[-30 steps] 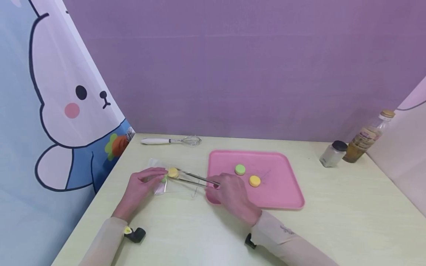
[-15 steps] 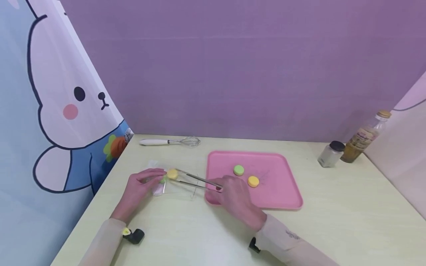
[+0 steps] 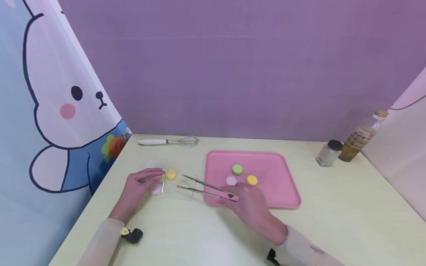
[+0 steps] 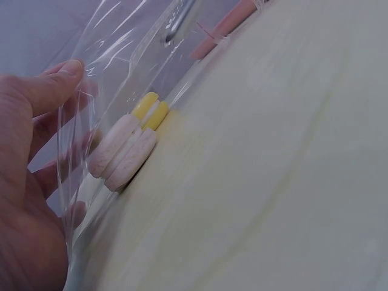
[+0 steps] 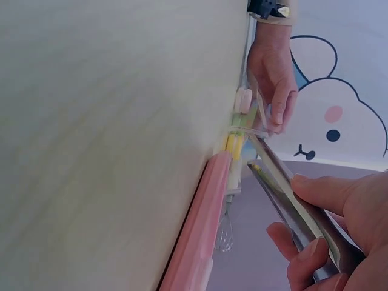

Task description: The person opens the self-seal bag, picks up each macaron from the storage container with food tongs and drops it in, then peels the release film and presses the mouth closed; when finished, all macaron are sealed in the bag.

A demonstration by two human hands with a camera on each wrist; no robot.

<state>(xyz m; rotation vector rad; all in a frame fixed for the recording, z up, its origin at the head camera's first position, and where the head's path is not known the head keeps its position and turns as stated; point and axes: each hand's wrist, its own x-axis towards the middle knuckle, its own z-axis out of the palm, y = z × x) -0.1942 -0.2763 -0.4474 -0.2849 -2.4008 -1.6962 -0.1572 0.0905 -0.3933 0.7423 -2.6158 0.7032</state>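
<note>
My left hand (image 3: pixel 139 184) pinches the edge of a clear plastic bag (image 4: pixel 127 54) lying on the table. Inside the bag are a yellow macaron (image 3: pixel 171 174), a green macaron (image 3: pixel 161 180) partly behind the fingers, and a pale lilac macaron (image 4: pixel 124 151). In my right hand (image 3: pixel 254 207) is a pair of metal tongs (image 3: pixel 206 184), arms spread with nothing between them. Their tips stand just right of the yellow macaron, over the bag's mouth end. The right hand hovers above the near edge of a pink tray (image 3: pixel 276 188).
On the tray lie a green macaron (image 3: pixel 237 169), a lilac macaron (image 3: pixel 231 180) and a yellow macaron (image 3: pixel 252 180). A white-handled whisk (image 3: pixel 153 142) lies along the back. At the back right stand a black-capped jar (image 3: pixel 327 154) and a corked bottle (image 3: pixel 361 138).
The tongs have let go of the yellow macaron, which stays in the bag, and have drawn back to the right. The tray's lilac macaron has come into view. The left hand keeps its hold.
</note>
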